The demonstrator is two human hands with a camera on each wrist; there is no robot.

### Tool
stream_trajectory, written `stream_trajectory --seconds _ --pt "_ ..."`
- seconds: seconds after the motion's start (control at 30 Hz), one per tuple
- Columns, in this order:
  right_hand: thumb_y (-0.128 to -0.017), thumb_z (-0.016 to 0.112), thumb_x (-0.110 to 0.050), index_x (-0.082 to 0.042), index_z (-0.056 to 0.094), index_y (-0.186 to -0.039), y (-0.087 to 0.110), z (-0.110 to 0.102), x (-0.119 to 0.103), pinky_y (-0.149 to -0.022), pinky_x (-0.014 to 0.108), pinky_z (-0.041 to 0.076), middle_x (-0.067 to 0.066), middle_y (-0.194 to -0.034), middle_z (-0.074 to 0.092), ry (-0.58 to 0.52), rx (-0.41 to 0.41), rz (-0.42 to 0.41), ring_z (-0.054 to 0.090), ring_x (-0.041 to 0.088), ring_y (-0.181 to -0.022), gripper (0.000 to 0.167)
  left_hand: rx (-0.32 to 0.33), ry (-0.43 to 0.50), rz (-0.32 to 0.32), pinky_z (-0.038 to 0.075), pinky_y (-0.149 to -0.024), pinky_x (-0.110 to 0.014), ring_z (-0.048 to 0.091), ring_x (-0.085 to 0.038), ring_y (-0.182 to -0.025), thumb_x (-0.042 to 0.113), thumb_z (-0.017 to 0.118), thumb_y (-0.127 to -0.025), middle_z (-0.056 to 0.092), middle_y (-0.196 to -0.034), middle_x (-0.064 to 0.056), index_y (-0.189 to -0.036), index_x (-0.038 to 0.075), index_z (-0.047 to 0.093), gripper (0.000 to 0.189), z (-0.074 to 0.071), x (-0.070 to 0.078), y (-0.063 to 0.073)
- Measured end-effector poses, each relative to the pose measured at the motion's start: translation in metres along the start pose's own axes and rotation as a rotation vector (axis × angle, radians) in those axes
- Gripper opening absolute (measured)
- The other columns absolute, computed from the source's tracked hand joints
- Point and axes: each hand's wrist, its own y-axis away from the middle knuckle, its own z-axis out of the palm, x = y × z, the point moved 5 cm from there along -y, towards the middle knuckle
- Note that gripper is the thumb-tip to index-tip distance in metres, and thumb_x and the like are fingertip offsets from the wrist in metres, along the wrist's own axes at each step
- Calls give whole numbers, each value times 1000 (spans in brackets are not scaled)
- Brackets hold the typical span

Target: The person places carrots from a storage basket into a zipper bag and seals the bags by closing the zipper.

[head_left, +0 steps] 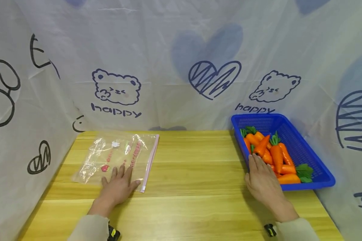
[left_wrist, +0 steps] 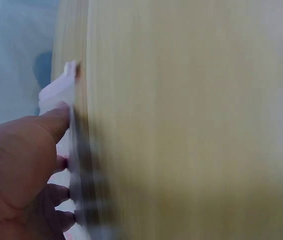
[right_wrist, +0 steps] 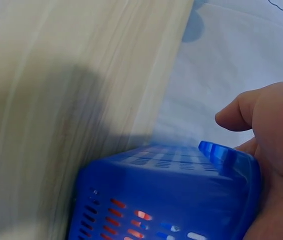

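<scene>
Since it fills the whole far side and both flanks, white printed backdrop [head_left: 163, 60] first: "happy" reads clearly under two line-drawn bears [head_left: 117, 87] [head_left: 275, 87], far left and far right; another word at the right edge is cut off, starts "ha". Scribble-filled heart [head_left: 215, 79] between the bears.

Wood-grain table [head_left: 196, 167] next, light yellow. Blue perforated plastic basket [head_left: 298, 147] sits on its right side, no label visible. Clear zip bag [head_left: 120, 154] lies flat at left, pink zip strip along its right edge; red lettering on it too small to read, plus a strawberry print [head_left: 105, 168].

Left hand [head_left: 116, 189]: palm down on the bag's near edge, fingers spread, thumb by the zip strip, not gripping. Right hand [head_left: 265, 182]: over the basket's left rim, fingers extended toward the contents, thumb standing clear outside; contact with the contents, can't tell.

Orange carrots [head_left: 277, 157] with green tops are heaped in the basket, mostly left and near.
</scene>
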Motion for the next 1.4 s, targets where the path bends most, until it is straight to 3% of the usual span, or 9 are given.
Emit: stream_trajectory --seconds 0.37,0.57,0.77,0.93,1.03,1.2,1.3,1.4 --pt "-98 58 -14 17 42 -148 -23 -4 -10 -108 73 40 40 -150 47 -17 26 -45 47 58 -138 61 -24 -11 124 13 -107 -89 21 -60 -154 50 59 -103 27 -168 -30 -161 6 39 75 15 37 41" --pt "-100 53 -13 18 42 -148 -27 -2 -15 -111 72 38 41 -153 44 -39 -17 -19 44 57 -141 58 -66 14 141 13 -109 -88 22 -55 -155 49 67 -99 29 -169 -25 -160 8 43 78 20 46 62" --pt "-102 49 -16 19 40 -149 -28 2 -18 -113 75 32 41 -156 39 -38 -39 1 39 59 -144 59 -102 60 135 15 -110 -86 24 -54 -156 44 73 -96 31 -169 -23 -159 8 45 78 16 53 72" --pt "-101 51 -18 16 44 -148 -30 5 -25 -117 75 26 39 -156 41 -47 -26 29 37 57 -146 59 -69 23 101 25 -109 -84 36 -57 -149 41 71 -97 42 -162 -26 -153 5 52 69 10 66 71" --pt "-98 59 -17 15 51 -143 -28 6 -36 -117 74 28 37 -152 47 -66 58 -1 41 54 -145 56 -1 -5 102 34 -107 -81 49 -55 -139 36 71 -97 56 -150 -25 -142 3 61 56 4 82 66" --pt "-94 72 -16 14 57 -138 -24 15 -70 -116 67 36 33 -143 58 -140 211 -109 53 50 -137 55 139 -44 158 49 -99 -70 64 -46 -122 29 72 -96 70 -127 -20 -117 5 71 32 -4 112 53" --pt "-96 72 -19 12 56 -140 -22 26 -93 -115 63 40 31 -143 58 -190 182 -148 55 48 -134 56 189 -77 179 54 -93 -62 68 -41 -108 30 72 -97 72 -112 -17 -106 5 71 26 -5 127 42" --pt "-98 72 -22 10 55 -142 -21 37 -114 -113 60 44 29 -146 57 -215 98 -151 55 47 -135 57 194 -119 173 54 -89 -58 68 -37 -100 35 74 -97 70 -104 -15 -104 4 70 32 -3 139 30"
